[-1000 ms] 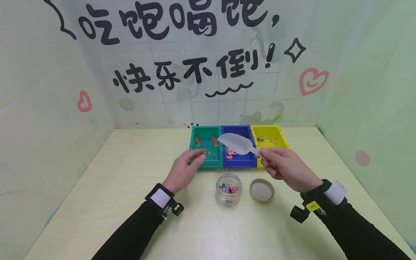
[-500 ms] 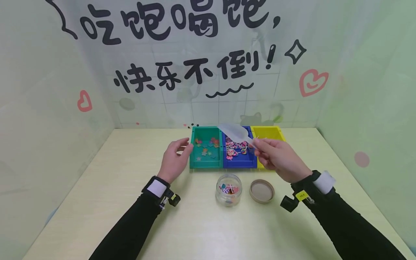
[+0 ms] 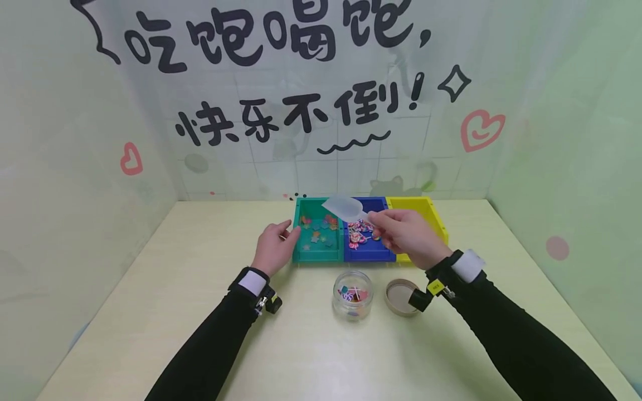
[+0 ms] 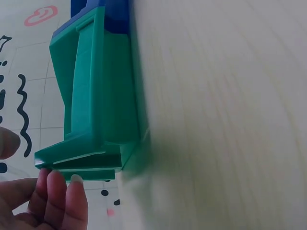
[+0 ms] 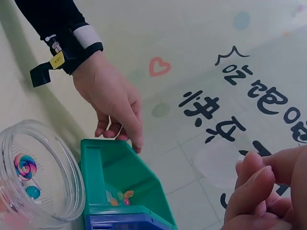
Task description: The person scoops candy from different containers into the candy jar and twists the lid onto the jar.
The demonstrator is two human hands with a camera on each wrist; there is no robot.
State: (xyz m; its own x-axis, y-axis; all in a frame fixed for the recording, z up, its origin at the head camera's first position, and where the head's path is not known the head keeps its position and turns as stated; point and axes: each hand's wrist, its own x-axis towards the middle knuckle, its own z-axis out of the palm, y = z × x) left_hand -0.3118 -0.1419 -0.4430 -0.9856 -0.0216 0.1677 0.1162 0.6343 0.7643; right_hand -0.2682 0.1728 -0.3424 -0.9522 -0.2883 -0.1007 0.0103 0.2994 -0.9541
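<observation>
My right hand pinches the handle of a translucent white scoop, holding it above the green and blue bins. The scoop looks pale and faint in the right wrist view. My left hand is at the left side of the green bin, its fingertips against the outer edge and the thumb apart. Small star- and flower-shaped pieces lie in the green bin. Swirled lollipop pieces lie in the blue bin, partly hidden by my right hand.
A yellow bin adjoins the blue one, its contents hidden. In front stands an open clear jar with colourful pieces inside. Its round lid lies to the right, under my right wrist. Printed walls enclose the table's back and sides.
My right hand has carried the scoop leftward, from over the blue bin towards the green one. My left hand has drawn back from over the green bin to its left edge.
</observation>
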